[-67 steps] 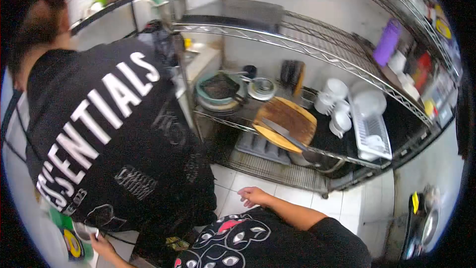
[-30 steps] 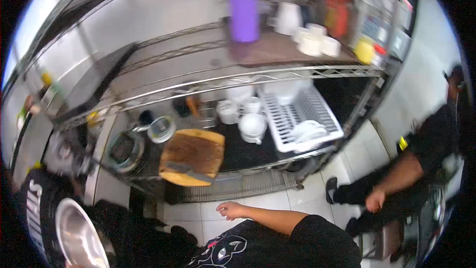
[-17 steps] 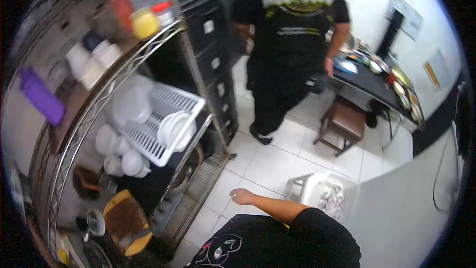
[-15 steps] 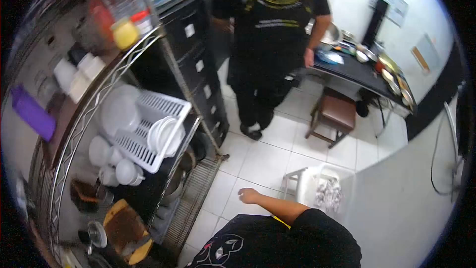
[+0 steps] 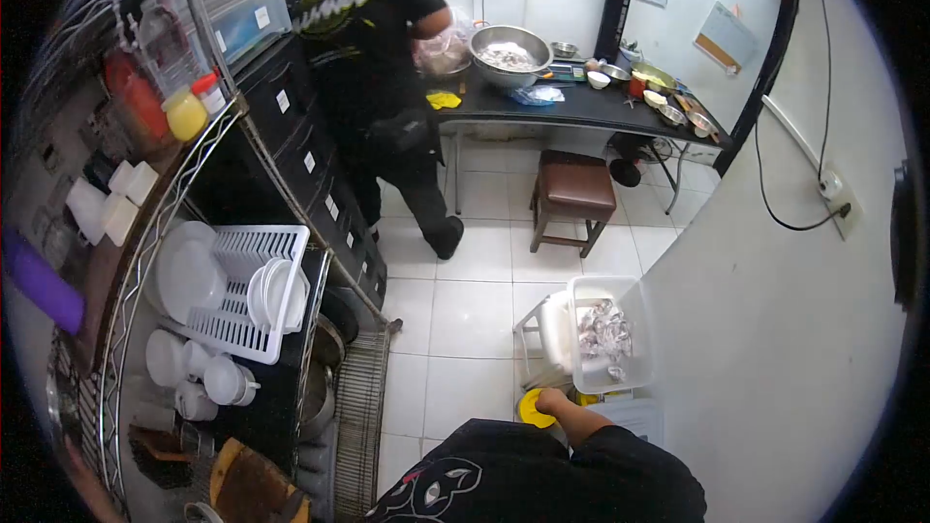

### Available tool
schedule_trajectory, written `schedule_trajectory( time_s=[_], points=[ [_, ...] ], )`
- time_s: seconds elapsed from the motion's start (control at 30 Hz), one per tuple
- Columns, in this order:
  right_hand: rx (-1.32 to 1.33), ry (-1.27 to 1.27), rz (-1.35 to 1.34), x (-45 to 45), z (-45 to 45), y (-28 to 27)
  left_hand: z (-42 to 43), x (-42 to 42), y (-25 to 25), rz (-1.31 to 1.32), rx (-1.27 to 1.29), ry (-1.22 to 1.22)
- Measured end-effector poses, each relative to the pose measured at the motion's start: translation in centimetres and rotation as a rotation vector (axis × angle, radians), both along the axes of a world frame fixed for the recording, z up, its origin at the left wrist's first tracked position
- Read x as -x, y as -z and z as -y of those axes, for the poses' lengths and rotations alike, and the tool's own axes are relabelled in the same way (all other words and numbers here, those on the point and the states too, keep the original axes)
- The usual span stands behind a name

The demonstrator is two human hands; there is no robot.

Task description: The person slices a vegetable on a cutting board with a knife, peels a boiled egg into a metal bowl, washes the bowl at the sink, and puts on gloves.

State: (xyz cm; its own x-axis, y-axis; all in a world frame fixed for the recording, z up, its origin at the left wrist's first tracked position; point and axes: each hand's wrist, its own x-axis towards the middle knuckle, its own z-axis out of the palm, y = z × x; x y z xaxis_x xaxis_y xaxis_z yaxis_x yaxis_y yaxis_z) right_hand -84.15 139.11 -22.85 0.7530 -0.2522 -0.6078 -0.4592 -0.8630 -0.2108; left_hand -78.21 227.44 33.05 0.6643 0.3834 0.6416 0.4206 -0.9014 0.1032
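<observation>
At the lower middle, my right hand [image 5: 550,401] is at the edge of a round yellow lid-like piece [image 5: 533,410], its fingers closed against it. The fingertips are partly hidden. Just above the hand, a clear plastic tub [image 5: 639,368] holds several silvery wrapped pieces [image 5: 605,331]. The tub is beside a white stool [image 5: 554,329]. My left hand is out of view.
A co-worker [image 5: 378,68] in black stands at a black table [image 5: 572,116] bearing a large metal bowl [image 5: 504,76]. A brown stool [image 5: 573,192] stands before it. On the left, a wire shelf [image 5: 354,426] holds a white dish rack [image 5: 276,344]. A wall [image 5: 756,329] rises on the right.
My right hand has moved from over the floor tiles to the yellow piece. The co-worker has turned toward the table and leans over it. My view has tilted up and shifted right.
</observation>
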Motion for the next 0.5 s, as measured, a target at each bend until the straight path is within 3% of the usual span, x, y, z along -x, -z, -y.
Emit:
schedule_trajectory(
  time_s=[0.07,0.13,0.23,0.4,0.5],
  points=[
    [-0.018,-0.167,-0.046,-0.9,-2.1,-5.8,2.8,-0.3,-0.2,0.147,-0.154,0.098],
    [-0.09,-0.187,-0.016,-1.5,-4.9,-8.2,6.6,-0.5,-0.7,0.297,-0.307,0.195],
    [-0.21,-0.076,0.104,-2.0,-6.8,-7.0,5.7,-1.0,1.1,0.476,-0.129,0.34],
    [-0.158,-0.147,0.002,-0.8,-6.7,-6.2,8.6,0.2,0.0,0.267,-0.014,0.19],
    [-0.182,0.0,0.018,1.9,-5.0,-4.4,12.1,0.6,-2.1,0.127,-0.01,0.097]
  ],
)
